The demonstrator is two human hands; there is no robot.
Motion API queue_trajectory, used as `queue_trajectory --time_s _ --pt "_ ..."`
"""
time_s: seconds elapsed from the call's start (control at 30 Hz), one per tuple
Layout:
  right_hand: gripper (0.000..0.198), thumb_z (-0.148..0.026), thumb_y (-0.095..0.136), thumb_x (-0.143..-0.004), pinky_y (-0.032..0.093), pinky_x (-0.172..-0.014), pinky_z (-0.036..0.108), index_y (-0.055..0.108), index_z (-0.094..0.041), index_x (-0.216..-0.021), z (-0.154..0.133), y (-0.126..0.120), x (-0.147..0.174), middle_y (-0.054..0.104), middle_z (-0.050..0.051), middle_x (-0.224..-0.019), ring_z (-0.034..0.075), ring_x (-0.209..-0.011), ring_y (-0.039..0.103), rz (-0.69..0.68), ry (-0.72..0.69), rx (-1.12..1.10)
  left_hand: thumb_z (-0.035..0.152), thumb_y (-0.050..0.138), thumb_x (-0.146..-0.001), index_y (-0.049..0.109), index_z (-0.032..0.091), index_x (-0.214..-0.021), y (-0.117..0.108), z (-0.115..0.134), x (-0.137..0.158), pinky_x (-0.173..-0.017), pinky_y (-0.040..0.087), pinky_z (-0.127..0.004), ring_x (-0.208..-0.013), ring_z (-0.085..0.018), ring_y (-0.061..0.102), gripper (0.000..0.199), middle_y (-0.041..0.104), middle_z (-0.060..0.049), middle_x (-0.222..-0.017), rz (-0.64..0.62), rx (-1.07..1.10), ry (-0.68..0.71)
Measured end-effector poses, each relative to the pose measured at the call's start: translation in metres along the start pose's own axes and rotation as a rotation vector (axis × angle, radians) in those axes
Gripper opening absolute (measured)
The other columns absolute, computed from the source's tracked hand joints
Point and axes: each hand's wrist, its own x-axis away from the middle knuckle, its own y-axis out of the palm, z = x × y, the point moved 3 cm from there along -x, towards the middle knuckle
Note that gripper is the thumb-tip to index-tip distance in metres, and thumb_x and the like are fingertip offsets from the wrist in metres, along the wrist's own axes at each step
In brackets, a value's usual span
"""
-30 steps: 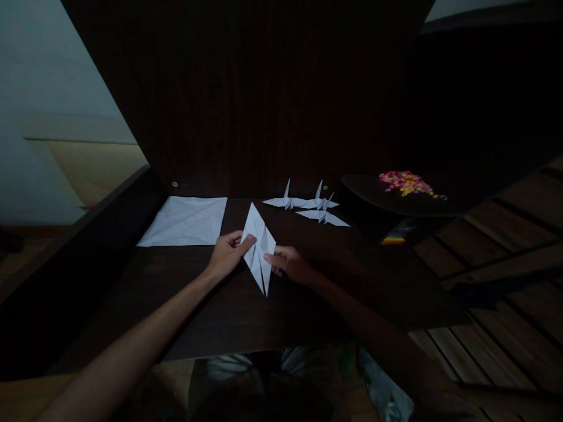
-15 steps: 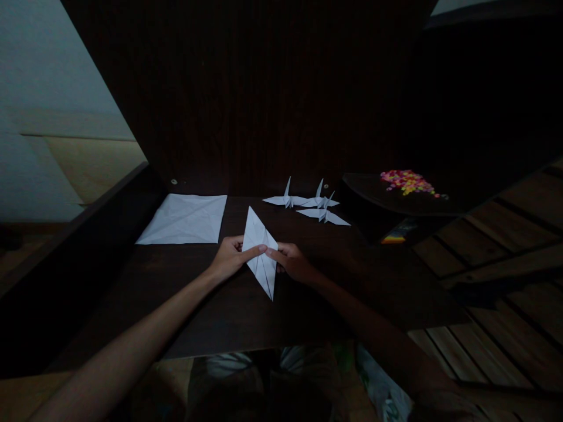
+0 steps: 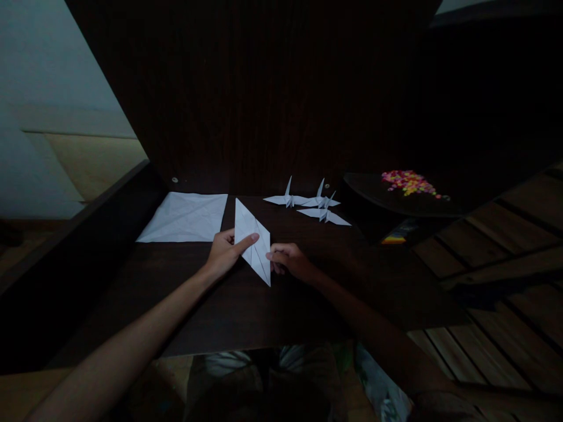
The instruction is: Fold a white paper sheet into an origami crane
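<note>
A white paper folded into a long diamond is held above the dark desk, tilted with its top point to the left. My left hand grips its left side, thumb lying across the front and the other fingers behind. At the lower right edge, my right hand pinches the paper between thumb and fingers; some of these fingertips are hidden. Behind the diamond, to the right, stand three white paper cranes with spread wings. To the left lies a creased white sheet of paper.
A small dark shelf at the right bears a heap of colourful small pieces. The dark desk has a raised side panel on the left and a tall back panel. Wooden slats lie at the right.
The folded paper has shifted left and turned, its top point swinging left. My right thumb has slid from the paper's middle down to its right edge. My left hand keeps its grip.
</note>
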Motion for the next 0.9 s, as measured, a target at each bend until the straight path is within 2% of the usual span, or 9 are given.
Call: queue_trajectory --time_s 0.2,0.47,0.6,0.73,0.9 --pt "0.027 -0.039 0.058 -0.079 0.033 -0.04 0.018 0.056 -0.015 -0.067 -0.0026 0.0013 0.0012 0.059 -0.002 -0.058 0.006 -0.044 0.046 -0.001 -0.015 -0.003 0.045 0.077 -0.061 0.067 0.011 -0.071 -0.0021 -0.0004 -0.0014 -0.053 0.045 -0.023 -0.056 -0.014 0.058 0.036 0.068 -0.004 -0.069 0.048 0.001 0.017" --pt "0.02 -0.034 0.066 -0.072 0.032 -0.04 0.018 0.056 -0.017 -0.068 0.0006 0.0006 0.0014 0.052 -0.005 -0.052 0.007 -0.043 0.046 0.098 -0.03 0.004 0.043 0.077 -0.062 0.062 0.012 -0.06 -0.0034 -0.0052 -0.0024 -0.048 0.038 -0.021 -0.049 -0.01 0.051 0.035 0.06 0.001 -0.056 0.133 0.01 0.028" --pt "0.018 -0.033 0.065 -0.072 0.036 -0.041 0.019 0.056 -0.017 -0.071 0.0026 0.0004 -0.0008 0.053 -0.005 -0.056 0.007 -0.043 0.047 0.141 -0.079 -0.02 0.044 0.077 -0.061 0.066 0.011 -0.068 -0.0028 -0.0084 -0.0041 -0.053 0.043 -0.023 -0.054 -0.012 0.056 0.036 0.065 -0.001 -0.063 0.148 0.105 0.003" --pt "0.016 -0.031 0.067 -0.07 0.043 -0.049 0.02 0.057 -0.017 -0.071 -0.0001 -0.0009 -0.0025 0.057 -0.004 -0.061 0.009 -0.053 0.054 0.254 -0.126 -0.031 0.045 0.078 -0.06 0.067 0.011 -0.069 -0.0014 -0.0092 -0.0056 -0.058 0.046 -0.025 -0.06 -0.015 0.061 0.036 0.069 -0.004 -0.069 0.141 0.188 -0.014" --pt "0.021 -0.036 0.065 -0.071 0.048 -0.047 0.024 0.058 -0.017 -0.076 -0.0015 0.0019 -0.0024 0.063 -0.002 -0.061 0.013 -0.052 0.058 0.237 -0.035 -0.138 0.044 0.079 -0.06 0.068 0.012 -0.073 -0.0017 -0.0059 -0.0052 -0.06 0.047 -0.025 -0.063 -0.016 0.062 0.035 0.07 -0.004 -0.071 0.158 0.157 0.017"
